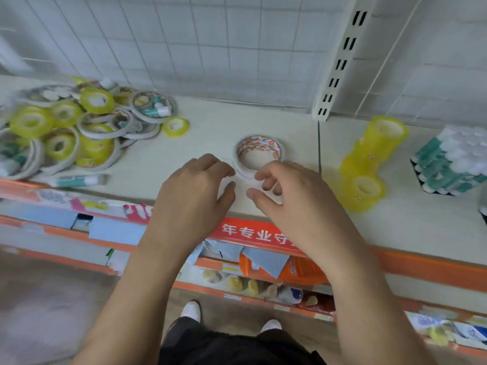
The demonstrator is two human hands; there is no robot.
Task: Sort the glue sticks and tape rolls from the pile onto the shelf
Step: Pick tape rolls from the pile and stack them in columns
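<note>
A mixed pile (79,127) of yellow tape rolls, thin white tape rings and teal-and-white glue sticks lies at the left of the white shelf (184,164). A stack of white tape rings (259,151) with a red-patterned core stands mid-shelf. My left hand (195,191) and my right hand (290,191) sit just in front of that stack, fingers apart and curled, fingertips at its near rim. Whether either hand grips a ring is unclear. One glue stick (79,180) lies loose near the shelf's front edge.
Stacked yellow tape rolls (369,164) stand right of a shelf divider (319,143). A packed block of glue sticks (450,167) sits further right. A single small yellow roll (175,126) lies beside the pile. A wire grid back panel (210,48) and slotted upright (340,61) close the rear.
</note>
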